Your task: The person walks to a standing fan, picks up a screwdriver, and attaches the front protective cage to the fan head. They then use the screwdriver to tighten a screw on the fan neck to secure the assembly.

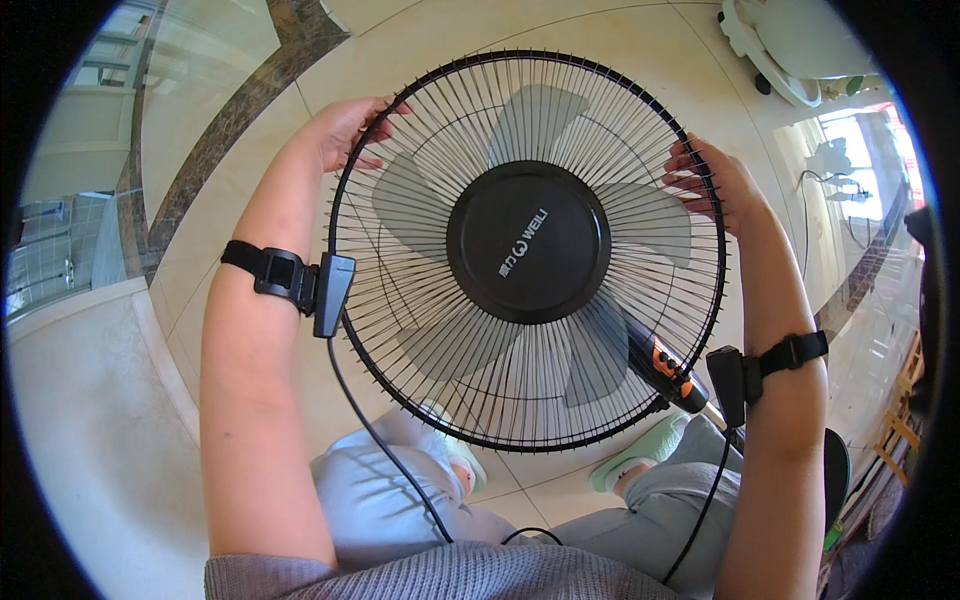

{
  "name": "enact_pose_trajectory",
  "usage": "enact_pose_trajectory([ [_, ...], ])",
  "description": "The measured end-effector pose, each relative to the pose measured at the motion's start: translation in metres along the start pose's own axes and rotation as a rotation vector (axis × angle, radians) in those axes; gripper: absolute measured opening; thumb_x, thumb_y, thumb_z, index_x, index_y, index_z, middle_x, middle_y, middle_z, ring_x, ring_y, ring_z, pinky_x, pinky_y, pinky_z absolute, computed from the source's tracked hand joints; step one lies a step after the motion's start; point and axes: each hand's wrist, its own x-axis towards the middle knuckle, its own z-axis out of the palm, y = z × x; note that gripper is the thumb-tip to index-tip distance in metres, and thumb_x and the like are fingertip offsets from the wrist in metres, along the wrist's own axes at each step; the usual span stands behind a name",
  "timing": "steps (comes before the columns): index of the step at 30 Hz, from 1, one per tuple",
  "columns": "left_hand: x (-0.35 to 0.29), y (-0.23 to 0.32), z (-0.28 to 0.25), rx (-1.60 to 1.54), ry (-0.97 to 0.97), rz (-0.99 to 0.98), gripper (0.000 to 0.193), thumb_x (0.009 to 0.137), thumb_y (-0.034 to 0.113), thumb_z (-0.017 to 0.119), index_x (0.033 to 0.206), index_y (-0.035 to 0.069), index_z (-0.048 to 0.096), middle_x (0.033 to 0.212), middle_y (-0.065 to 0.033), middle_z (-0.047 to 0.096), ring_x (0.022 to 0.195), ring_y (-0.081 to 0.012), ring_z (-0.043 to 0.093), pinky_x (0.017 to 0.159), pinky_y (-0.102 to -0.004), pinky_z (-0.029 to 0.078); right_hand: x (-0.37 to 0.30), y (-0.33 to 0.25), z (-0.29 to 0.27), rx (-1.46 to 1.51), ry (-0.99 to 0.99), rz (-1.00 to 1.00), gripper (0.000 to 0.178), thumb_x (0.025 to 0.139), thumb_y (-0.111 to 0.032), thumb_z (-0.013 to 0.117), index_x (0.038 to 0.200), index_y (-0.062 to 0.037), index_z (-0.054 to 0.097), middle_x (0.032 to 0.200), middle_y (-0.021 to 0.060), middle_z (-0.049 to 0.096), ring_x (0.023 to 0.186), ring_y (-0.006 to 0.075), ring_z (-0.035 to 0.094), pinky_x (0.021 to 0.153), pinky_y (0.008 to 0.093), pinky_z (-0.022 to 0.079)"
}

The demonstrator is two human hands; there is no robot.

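Note:
An electric fan (528,242) faces up in front of me, its round black wire cage filling the middle of the view. Translucent grey blades show through the wires around a black centre cap. My left hand (348,130) curls around the upper left rim of the cage, with fingertips passing behind the wires. On the opposite side, my right hand (728,185) grips the right rim the same way, its fingers partly hidden by the wires. Below the cage at the lower right, a dark control housing (660,362) with orange trim and several knobs sticks out.
Beige floor tiles (410,60) with a dark marble band (205,175) lie beneath. At the far right stands a white wheeled base (775,60). A pale surface (90,400) fills the left side. My green slippers (640,455) are under the fan. Cabled black devices are strapped to both forearms.

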Motion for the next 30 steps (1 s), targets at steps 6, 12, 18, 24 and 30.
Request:
enact_pose_trajectory([
  [6, 0.022, 0.025, 0.006, 0.189, -0.054, 0.078, 0.032, 0.088, 0.041, 0.042, 0.095, 0.017, 0.062, 0.089, 0.0063, 0.059, 0.086, -0.0071, 0.052, 0.07, -0.0288, 0.04, 0.006, 0.006, -0.004, 0.035, 0.002, 0.002, 0.029, 0.089, -0.041, 0.043, 0.087, -0.0137, 0.054, 0.081, -0.0017, 0.057, 0.077, 0.011, 0.058, 0.062, 0.0275, 0.047],
  [12, 0.038, 0.056, 0.018, 0.219, -0.214, 0.092, 0.028, 0.089, 0.04, 0.045, 0.093, 0.017, 0.06, 0.084, 0.0051, 0.06, 0.079, -0.0069, 0.055, 0.062, -0.0271, 0.039, 0.007, 0.004, 0.001, 0.035, 0.038, -0.041, 0.03, 0.087, -0.041, 0.047, 0.089, -0.0119, 0.054, 0.075, -0.0005, 0.055, 0.074, 0.0122, 0.06, 0.058, 0.0258, 0.05],
  [18, 0.047, 0.061, 0.028, 0.194, -0.144, 0.043, 0.024, 0.09, 0.032, 0.047, 0.091, 0.012, 0.059, 0.079, 0.0035, 0.058, 0.074, -0.0067, 0.056, 0.059, -0.0239, 0.044, 0.006, 0.002, 0.003, 0.032, 0.059, 0.018, 0.03, 0.088, -0.039, 0.043, 0.089, -0.011, 0.054, 0.076, -0.0018, 0.054, 0.072, 0.0093, 0.056, 0.062, 0.027, 0.049],
  [24, 0.047, 0.06, 0.024, 0.168, -0.179, 0.022, 0.024, 0.089, 0.033, 0.049, 0.087, 0.012, 0.06, 0.076, 0.0036, 0.057, 0.072, -0.0055, 0.055, 0.06, -0.0248, 0.047, 0.003, -0.002, 0.006, 0.021, 0.069, -0.007, 0.03, 0.088, -0.039, 0.044, 0.091, -0.0105, 0.054, 0.075, -0.0013, 0.054, 0.072, 0.0098, 0.056, 0.061, 0.0263, 0.049],
  [30, 0.039, 0.058, 0.024, 0.211, -0.209, 0.102, 0.028, 0.091, 0.035, 0.043, 0.103, 0.013, 0.055, 0.084, 0.0049, 0.058, 0.077, -0.0058, 0.055, 0.065, -0.0247, 0.047, 0.0, -0.004, 0.009, 0.028, 0.094, -0.001, 0.029, 0.089, -0.038, 0.044, 0.097, -0.0111, 0.052, 0.076, -0.001, 0.055, 0.073, 0.0089, 0.056, 0.061, 0.0256, 0.05],
])
